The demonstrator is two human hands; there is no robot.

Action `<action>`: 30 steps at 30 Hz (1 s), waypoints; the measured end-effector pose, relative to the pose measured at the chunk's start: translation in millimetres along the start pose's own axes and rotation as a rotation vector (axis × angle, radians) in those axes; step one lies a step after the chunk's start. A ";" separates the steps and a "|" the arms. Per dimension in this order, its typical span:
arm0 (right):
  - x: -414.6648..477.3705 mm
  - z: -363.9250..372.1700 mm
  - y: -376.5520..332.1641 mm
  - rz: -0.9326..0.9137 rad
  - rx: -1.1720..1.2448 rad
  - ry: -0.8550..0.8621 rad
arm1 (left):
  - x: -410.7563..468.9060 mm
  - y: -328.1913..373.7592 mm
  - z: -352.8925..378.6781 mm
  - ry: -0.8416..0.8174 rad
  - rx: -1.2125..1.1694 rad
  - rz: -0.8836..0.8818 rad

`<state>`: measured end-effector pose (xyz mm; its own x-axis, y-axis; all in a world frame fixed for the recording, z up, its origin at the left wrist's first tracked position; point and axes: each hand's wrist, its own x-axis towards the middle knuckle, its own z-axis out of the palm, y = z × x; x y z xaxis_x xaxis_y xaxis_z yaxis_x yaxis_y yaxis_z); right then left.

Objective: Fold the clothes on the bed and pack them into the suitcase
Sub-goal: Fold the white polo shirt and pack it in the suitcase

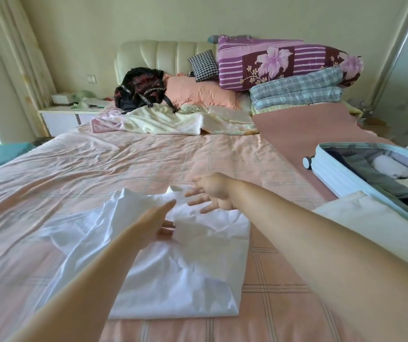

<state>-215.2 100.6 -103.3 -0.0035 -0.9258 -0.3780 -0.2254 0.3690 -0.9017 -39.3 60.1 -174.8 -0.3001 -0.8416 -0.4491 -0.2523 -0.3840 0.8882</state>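
Note:
A white shirt (173,272) lies on the pink checked bed sheet (124,164) in front of me, its lower part folded flat and its upper part and left sleeve rumpled. My left hand (158,223) reaches over it with straight fingers, the fingertips touching a raised fold near the middle. Just beyond, my right hand (210,193) hovers over the shirt's far edge with its fingers spread and nothing in them. On the bed at the right, the pale blue suitcase (333,174) lies open with rolled and folded clothes inside. A cream folded cloth (370,218) rests against its near edge.
At the head of the bed lie a crumpled cream blanket (173,122), a black backpack (141,90), a pink pillow (198,92) and stacked quilts (291,70). A white nightstand (62,117) stands at the far left.

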 end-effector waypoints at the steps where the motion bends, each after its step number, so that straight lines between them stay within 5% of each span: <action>1: 3.7 0.0 5.5 -0.030 -0.094 0.099 | 2.4 -6.1 -2.4 0.010 0.042 0.015; 5: 6.0 -11.7 42.0 -0.104 -0.440 0.426 | -1.8 -13.1 16.3 0.099 0.252 0.196; 12: 13.5 -6.2 88.7 -0.046 -0.947 0.493 | -1.7 -1.7 0.3 0.277 0.531 0.528; 15: 21.5 13.5 88.2 -0.092 -0.967 0.438 | 4.4 -12.4 -38.8 0.391 0.657 0.409; 18: 32.3 31.8 94.5 -0.074 -1.040 0.310 | 4.2 -34.1 -62.2 0.334 0.808 0.286; 23: 43.2 44.4 97.1 -0.025 -1.159 0.275 | -3.4 -43.8 -61.2 0.410 1.096 0.277; 26: 34.4 49.6 90.0 -0.137 -1.203 0.301 | -15.7 -43.9 -53.3 0.486 1.199 0.634; 30: 4.3 59.5 83.4 -0.398 -0.973 0.286 | -39.9 -48.9 -51.9 0.127 0.953 1.026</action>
<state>-176.1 132.3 -192.6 0.0427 -0.9958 0.0805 -0.9348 -0.0682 -0.3484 32.7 92.8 -195.3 -0.6571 -0.6343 0.4072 -0.5082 0.7718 0.3822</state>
